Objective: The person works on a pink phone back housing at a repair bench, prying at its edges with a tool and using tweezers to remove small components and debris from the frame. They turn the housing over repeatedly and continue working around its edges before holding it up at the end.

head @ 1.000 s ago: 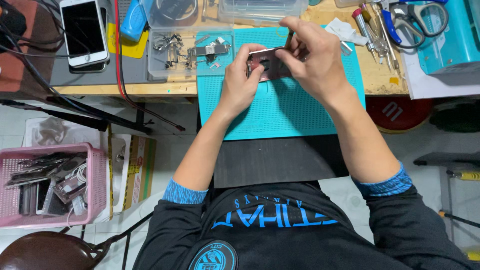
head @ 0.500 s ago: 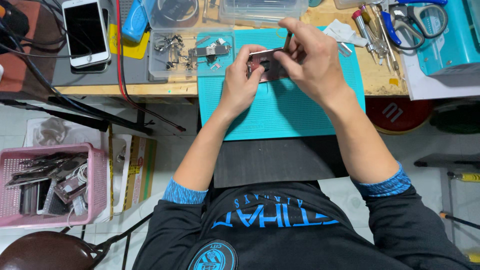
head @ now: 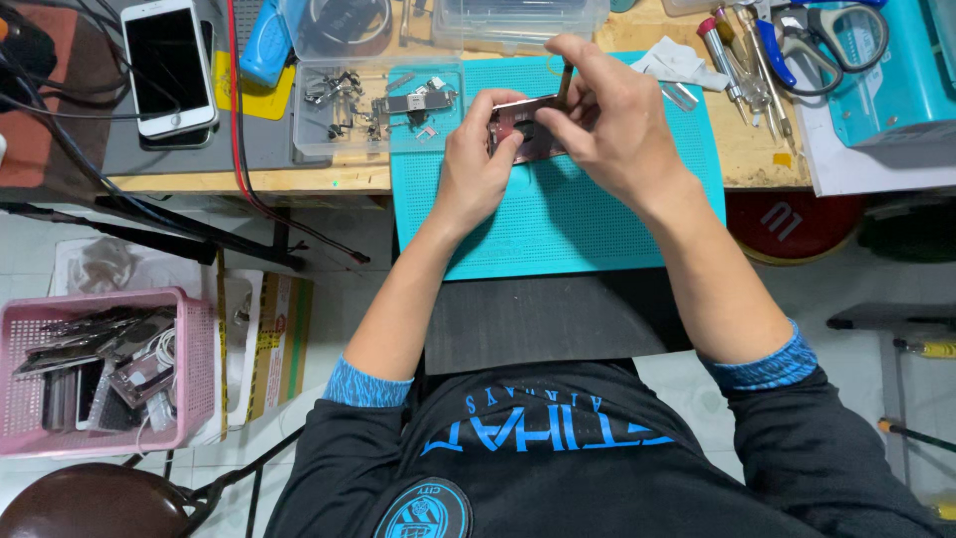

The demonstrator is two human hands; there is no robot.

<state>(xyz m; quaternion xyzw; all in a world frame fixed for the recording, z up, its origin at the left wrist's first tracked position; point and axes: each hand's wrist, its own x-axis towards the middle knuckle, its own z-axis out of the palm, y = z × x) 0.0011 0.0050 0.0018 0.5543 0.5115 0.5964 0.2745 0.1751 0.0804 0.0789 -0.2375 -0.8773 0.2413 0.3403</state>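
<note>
1. The left hand [head: 478, 164] is gripping the near-left end of a small opened phone body [head: 525, 128], thumb and fingers pinching its edge.
2. The right hand [head: 617, 130] is closing over the right side of the same phone body, its fingers pressed together around a thin dark tool [head: 565, 82] that is standing almost upright above the device.
3. The tool tip appears to be meeting the phone body, though the fingers are hiding the contact point.
4. The phone body is being held just above the far part of the teal work mat [head: 558, 229], which is lying on the wooden bench [head: 249, 179].
5. A clear parts tray [head: 373, 105] with small metal pieces is sitting just left of the left hand, touching the mat's edge.
6. A white smartphone [head: 169, 65] is lying face up well to the left, on a grey pad.
7. Scissors [head: 822, 35] and several screwdrivers [head: 737, 55] are lying to the right of the mat.
8. A pink basket [head: 194, 369] of phone parts is standing on the floor, lower left.
</note>
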